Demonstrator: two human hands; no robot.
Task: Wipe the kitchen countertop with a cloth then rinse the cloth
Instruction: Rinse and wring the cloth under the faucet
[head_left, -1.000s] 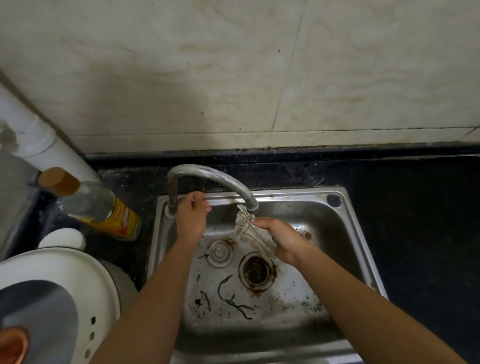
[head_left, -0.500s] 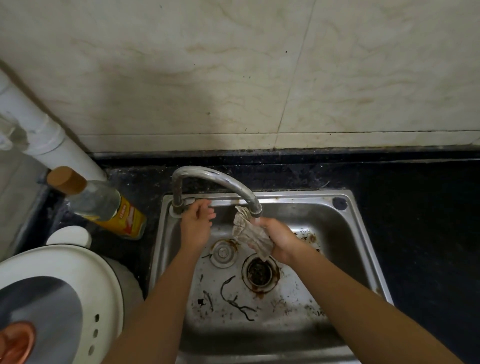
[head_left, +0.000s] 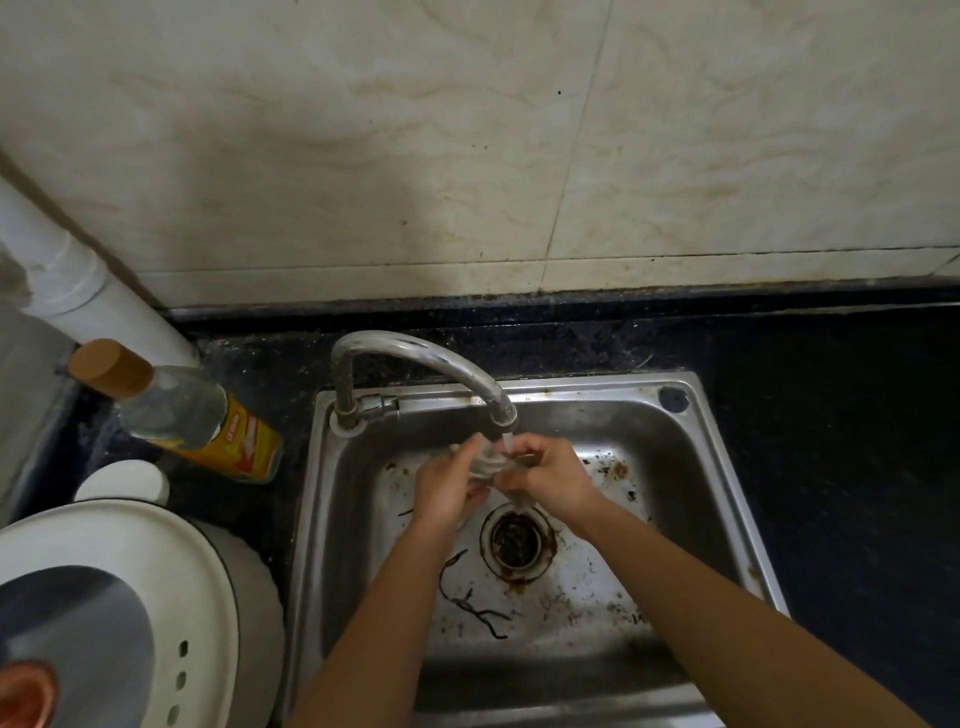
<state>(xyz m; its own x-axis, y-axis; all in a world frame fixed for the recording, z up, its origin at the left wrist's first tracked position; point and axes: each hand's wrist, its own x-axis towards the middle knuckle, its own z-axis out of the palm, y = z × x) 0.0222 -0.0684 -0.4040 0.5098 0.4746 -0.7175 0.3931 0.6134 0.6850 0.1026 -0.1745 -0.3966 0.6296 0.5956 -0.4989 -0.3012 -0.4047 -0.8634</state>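
Note:
A curved metal tap (head_left: 415, 358) reaches over the steel sink (head_left: 696, 467), and water runs from its spout. Right under the spout I hold a small pale cloth (head_left: 488, 460) bunched between both hands. My left hand (head_left: 447, 488) grips it from the left and my right hand (head_left: 550, 478) from the right. Most of the cloth is hidden by my fingers. The black countertop (head_left: 831, 395) surrounds the sink.
The sink floor is stained, with a rusty drain (head_left: 517, 540) and dark stringy scraps (head_left: 467, 603). A tilted bottle with a yellow label (head_left: 197, 421) and a white pot lid (head_left: 104, 597) stand at the left. A white pipe (head_left: 88, 291) runs up the wall corner.
My left hand has left the tap handle and joined my right hand on the cloth. Water now flows from the spout onto the cloth.

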